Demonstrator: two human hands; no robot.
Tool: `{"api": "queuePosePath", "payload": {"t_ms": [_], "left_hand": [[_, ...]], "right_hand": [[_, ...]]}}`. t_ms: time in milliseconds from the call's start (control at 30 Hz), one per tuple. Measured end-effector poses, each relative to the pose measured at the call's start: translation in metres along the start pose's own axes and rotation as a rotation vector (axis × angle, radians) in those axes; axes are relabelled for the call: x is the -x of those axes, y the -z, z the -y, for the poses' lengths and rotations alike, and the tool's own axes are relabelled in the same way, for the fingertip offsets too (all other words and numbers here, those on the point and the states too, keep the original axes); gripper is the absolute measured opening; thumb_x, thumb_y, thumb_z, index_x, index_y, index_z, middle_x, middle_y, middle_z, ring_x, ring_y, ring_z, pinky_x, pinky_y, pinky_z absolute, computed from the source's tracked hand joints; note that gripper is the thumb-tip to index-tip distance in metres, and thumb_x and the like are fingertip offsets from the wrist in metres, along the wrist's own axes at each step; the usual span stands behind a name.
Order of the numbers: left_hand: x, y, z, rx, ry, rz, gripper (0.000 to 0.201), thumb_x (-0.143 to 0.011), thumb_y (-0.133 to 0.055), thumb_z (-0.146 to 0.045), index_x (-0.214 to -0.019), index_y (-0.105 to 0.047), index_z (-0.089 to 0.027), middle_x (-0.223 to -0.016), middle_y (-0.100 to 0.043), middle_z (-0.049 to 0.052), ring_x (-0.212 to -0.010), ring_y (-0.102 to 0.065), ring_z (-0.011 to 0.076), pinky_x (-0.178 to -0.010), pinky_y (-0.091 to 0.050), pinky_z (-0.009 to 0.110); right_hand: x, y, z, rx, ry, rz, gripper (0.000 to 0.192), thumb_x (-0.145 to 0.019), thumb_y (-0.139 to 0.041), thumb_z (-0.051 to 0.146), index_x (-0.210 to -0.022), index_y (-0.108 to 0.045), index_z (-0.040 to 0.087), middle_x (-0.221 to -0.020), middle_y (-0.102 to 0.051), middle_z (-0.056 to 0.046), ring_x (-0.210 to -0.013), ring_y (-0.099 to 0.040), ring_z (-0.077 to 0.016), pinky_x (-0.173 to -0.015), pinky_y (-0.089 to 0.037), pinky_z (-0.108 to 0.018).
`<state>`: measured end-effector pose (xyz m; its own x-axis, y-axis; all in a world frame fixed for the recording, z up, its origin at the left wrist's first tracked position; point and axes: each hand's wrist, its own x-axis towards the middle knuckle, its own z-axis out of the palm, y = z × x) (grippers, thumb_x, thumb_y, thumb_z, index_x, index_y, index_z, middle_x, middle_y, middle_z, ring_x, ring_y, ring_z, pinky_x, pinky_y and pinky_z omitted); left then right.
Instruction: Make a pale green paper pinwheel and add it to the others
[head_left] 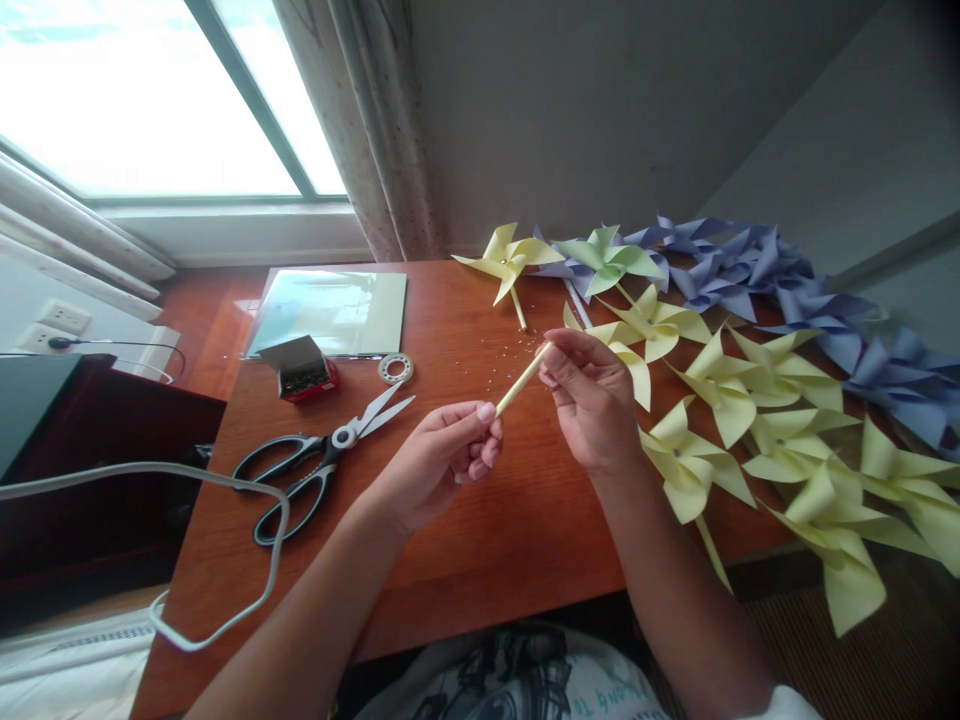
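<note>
A thin pale-yellow rolled paper stick (pixel 521 381) is held slantwise above the table, one end in each hand. My left hand (pixel 457 445) pinches its lower end between thumb and fingers. At the upper end, my right hand (pixel 591 385) grips the tip with thumb and forefinger. Open-bladed scissors with black handles (pixel 330 455) lie left of my left hand. Behind them are a roll of clear tape (pixel 395 368) and a small open red box (pixel 300 370) of tiny dark pieces. Yellow paper pinwheels (pixel 686 455) lie close to my right forearm.
Pale paper sheets in a clear sleeve (pixel 330 312) lie at the table's back left. Several purple pinwheels (pixel 757 265) and a green pinwheel (pixel 606 258) crowd the back right. Small crumbs (pixel 499 370) dot the wooden table (pixel 495 560). A white cable (pixel 281 530) loops over its left edge.
</note>
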<state>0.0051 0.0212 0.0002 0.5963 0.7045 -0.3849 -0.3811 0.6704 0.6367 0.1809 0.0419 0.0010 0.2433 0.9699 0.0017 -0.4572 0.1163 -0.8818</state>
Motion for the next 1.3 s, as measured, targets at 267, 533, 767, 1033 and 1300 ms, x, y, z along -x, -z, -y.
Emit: {"api": "queuePosePath", "payload": {"t_ms": [267,533,767,1033,1300], "left_hand": [[-0.002,-0.005,0.003,-0.321,-0.293,-0.167,0.024,-0.091,-0.071,-0.038,-0.094,-0.068,-0.013,-0.086,-0.074,0.007,-0.079,-0.067,0.0129,-0.075,-0.053,0.021],[-0.002,-0.004,0.01,-0.678,-0.512,-0.313,0.02,-0.088,-0.075,-0.034,-0.086,-0.069,-0.015,-0.072,-0.073,0.003,-0.065,-0.067,0.0132,-0.063,-0.053,0.022],[0.002,-0.011,0.004,-0.513,-0.44,-0.195,0.02,-0.091,-0.071,-0.033,-0.087,-0.071,-0.013,-0.075,-0.076,0.006,-0.065,-0.067,0.0135,-0.064,-0.055,0.023],[0.005,-0.012,0.0,-0.444,-0.396,-0.104,0.025,-0.091,-0.072,-0.037,-0.087,-0.072,-0.013,-0.076,-0.075,0.008,-0.066,-0.067,0.0162,-0.065,-0.055,0.027],[0.009,-0.007,-0.001,-0.35,-0.298,0.059,0.025,-0.097,-0.064,-0.035,-0.092,-0.074,-0.013,-0.066,-0.066,0.003,-0.06,-0.058,0.0111,-0.059,-0.045,0.022]], "right_hand": [[0.005,-0.001,-0.007,0.098,0.034,0.071,0.017,-0.075,-0.085,0.024,-0.09,-0.079,0.026,-0.078,-0.071,0.002,-0.069,-0.06,-0.01,-0.063,-0.051,-0.023],[0.014,-0.006,-0.013,0.222,0.048,0.151,0.02,-0.075,-0.086,0.019,-0.092,-0.079,0.026,-0.084,-0.076,0.001,-0.073,-0.069,-0.0113,-0.067,-0.059,-0.023],[0.013,-0.004,-0.008,0.175,0.044,0.173,0.02,-0.071,-0.09,0.021,-0.087,-0.078,0.025,-0.08,-0.077,0.002,-0.069,-0.072,-0.0123,-0.065,-0.061,-0.024],[0.016,-0.005,-0.003,0.063,0.026,0.276,0.02,-0.075,-0.087,0.017,-0.089,-0.076,0.024,-0.073,-0.075,0.003,-0.062,-0.069,-0.0115,-0.059,-0.058,-0.023],[0.014,-0.004,0.001,-0.056,-0.131,0.435,0.017,-0.077,-0.086,0.024,-0.091,-0.077,0.025,-0.067,-0.068,0.005,-0.053,-0.06,-0.009,-0.053,-0.054,-0.024]]}}
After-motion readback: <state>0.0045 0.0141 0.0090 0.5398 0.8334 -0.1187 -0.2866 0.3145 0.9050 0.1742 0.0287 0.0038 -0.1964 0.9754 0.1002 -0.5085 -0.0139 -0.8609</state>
